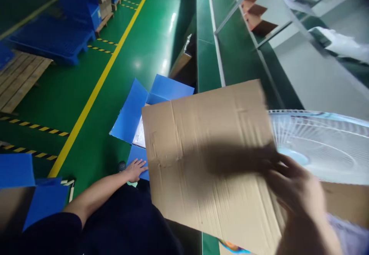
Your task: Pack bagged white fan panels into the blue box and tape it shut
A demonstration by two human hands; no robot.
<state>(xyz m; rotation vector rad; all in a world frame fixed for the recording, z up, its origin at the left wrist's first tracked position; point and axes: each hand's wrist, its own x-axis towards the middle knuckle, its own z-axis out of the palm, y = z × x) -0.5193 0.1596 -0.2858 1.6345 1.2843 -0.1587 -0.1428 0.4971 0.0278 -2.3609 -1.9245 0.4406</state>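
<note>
Cardboard sheet (187, 132), one, brown, creased: held over edge of green bench (209, 59), hiding part of open blue box (129, 110). Right hand (296, 189): blurred, fingers clamped on sheet's right edge. Left hand (134, 171): fingers spread apart, laid on box's near flap, close to sheet's left edge. White fan guard (325, 143): beside right hand, partly covered by sheet. Green floor (100, 109): yellow line (103, 77) left of box. Blue pallet (54, 39): farther left.
</note>
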